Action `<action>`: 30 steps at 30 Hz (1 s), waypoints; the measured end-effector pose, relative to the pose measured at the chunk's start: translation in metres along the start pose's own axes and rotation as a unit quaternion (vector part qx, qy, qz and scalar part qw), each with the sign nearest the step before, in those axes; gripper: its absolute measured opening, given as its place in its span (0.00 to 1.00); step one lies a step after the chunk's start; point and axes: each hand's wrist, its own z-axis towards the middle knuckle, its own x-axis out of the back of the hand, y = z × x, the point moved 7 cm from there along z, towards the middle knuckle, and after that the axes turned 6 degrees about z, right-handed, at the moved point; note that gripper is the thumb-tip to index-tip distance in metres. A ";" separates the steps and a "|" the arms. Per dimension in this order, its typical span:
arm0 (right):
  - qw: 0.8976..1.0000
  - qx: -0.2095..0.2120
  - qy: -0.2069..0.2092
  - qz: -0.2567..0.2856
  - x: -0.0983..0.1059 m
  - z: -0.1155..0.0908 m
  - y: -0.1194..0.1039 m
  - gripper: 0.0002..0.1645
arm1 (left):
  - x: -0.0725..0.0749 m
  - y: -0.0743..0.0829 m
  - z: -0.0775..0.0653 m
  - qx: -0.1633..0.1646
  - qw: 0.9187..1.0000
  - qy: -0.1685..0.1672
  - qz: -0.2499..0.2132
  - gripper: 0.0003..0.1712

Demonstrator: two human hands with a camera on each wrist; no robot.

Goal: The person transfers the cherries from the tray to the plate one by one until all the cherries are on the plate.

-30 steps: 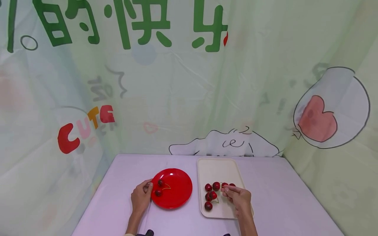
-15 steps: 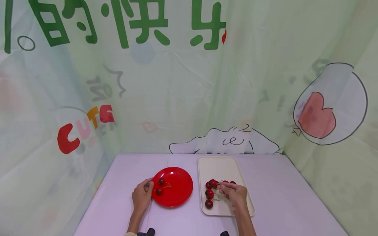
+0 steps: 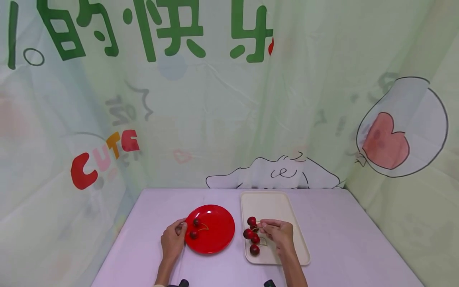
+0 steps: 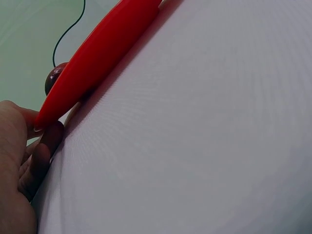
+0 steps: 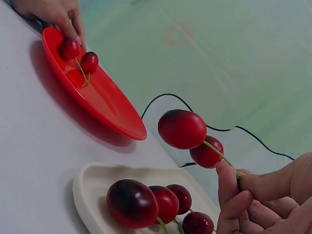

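Printed cloth (image 3: 204,119) backs a lilac tabletop (image 3: 330,231). The left hand (image 3: 173,240) pinches a red plate (image 3: 216,235), the right hand (image 3: 280,235) paired cherries (image 5: 182,129) by their stem (image 5: 222,155).

A narrow tabletop lane (image 3: 236,250) runs free between red plate (image 3: 216,231) and cream tray (image 3: 267,205), cherries (image 3: 254,250) obstructing the tray's near-left part.

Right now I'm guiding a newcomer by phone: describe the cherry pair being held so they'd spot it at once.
On the pale table, find the cream tray beside the red plate. Over the tray, the right hand pinches a cherry pair by its stems. Only this pair is held in the air; the other cherries rest on tray or plate.
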 end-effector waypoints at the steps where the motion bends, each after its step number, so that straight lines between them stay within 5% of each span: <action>1: 1.000 -0.002 0.000 -0.001 -0.001 0.000 0.001 0.15 | 0.000 0.000 0.000 0.000 1.000 0.000 -0.001 0.17; 30: 1.000 -0.021 -0.004 -0.020 -0.035 -0.005 0.002 0.15 | -0.002 -0.003 0.001 0.002 1.000 0.002 -0.011 0.17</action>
